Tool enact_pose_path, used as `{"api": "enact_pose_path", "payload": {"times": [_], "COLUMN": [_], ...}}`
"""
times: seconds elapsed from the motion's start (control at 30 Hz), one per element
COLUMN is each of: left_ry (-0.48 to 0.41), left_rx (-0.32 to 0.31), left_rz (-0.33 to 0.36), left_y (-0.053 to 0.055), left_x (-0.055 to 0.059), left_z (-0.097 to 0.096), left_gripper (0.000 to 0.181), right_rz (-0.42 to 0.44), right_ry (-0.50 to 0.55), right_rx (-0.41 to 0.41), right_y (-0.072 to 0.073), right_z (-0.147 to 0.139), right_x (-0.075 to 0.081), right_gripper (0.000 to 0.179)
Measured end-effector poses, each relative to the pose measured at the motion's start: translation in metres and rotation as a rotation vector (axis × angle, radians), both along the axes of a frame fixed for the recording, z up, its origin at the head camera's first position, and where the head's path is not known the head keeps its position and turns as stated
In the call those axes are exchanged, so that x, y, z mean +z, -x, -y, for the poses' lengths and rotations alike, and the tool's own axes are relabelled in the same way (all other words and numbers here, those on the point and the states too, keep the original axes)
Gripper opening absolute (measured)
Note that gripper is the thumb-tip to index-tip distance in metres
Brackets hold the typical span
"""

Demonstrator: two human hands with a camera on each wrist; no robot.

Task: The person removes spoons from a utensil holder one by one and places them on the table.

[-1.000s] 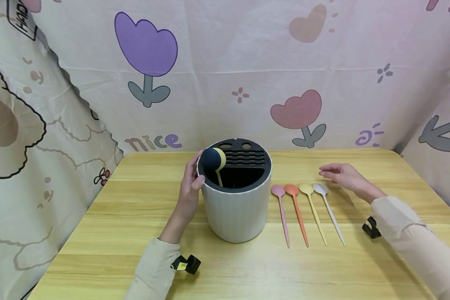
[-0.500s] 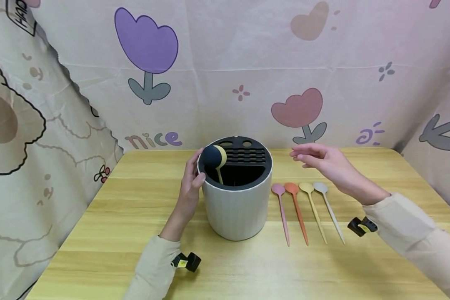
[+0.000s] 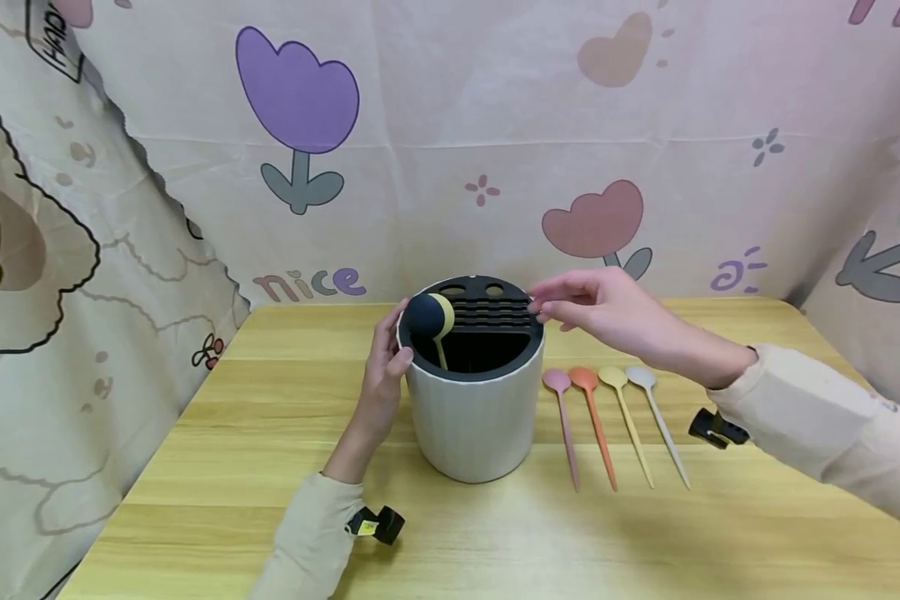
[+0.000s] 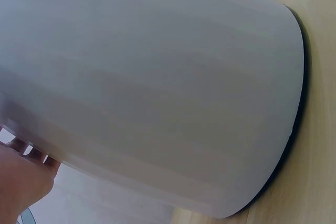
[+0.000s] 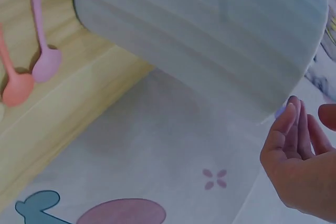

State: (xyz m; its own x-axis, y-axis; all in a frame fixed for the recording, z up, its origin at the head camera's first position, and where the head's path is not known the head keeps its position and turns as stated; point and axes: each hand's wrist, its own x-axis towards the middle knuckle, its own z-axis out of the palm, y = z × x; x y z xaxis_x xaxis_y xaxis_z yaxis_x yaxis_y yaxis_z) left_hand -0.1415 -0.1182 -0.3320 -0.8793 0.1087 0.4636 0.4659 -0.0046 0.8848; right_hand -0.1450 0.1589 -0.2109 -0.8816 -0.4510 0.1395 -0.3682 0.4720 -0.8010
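Note:
A white ribbed utensil holder with a black slotted top stands upright on the table. My left hand holds its left side, thumb at the front rim and fingers reaching round behind. Out of its front opening leans a yellow-handled stick with a round navy and yellow head; its lower end is hidden inside. At the right rim of the holder is my right hand, fingers gently bent and nothing held; whether they touch the rim I cannot tell.
Right of the holder lie a pink spoon, an orange spoon, a yellow spoon and a pale grey spoon, side by side, handles toward me. A printed cloth hangs behind the wooden table.
My right hand has risen from behind the spoons and moved left to the holder's right rim. The left hand, holder and spoons stay where they were.

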Motion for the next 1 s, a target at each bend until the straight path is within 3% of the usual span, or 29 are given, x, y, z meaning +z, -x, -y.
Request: {"api": "enact_pose_path", "payload": {"times": [0.1, 0.3, 0.67, 1.0], "left_ry": [0.004, -0.006, 0.0, -0.006], "left_rx": [0.007, 0.003, -0.002, -0.023], "left_rz": [-0.01, -0.016, 0.002, 0.014], "left_y": [0.0, 0.001, 0.0, 0.001], "left_x": [0.0, 0.001, -0.001, -0.001], "left_z": [-0.001, -0.001, 0.0, 0.001], "left_gripper": [0.069, 0.069, 0.068, 0.068], "right_rz": [0.015, 0.151, 0.248, 0.285], "right_ry": [-0.037, -0.013, 0.01, 0.012], "right_rx": [0.023, 0.05, 0.049, 0.048], "right_y": [0.003, 0.014, 0.022, 0.025], "right_z": [0.01, 0.034, 0.077, 0.093], "right_x": [0.01, 0.022, 0.025, 0.022], "right_gripper": [0.031, 0.032, 0.032, 0.027]}}
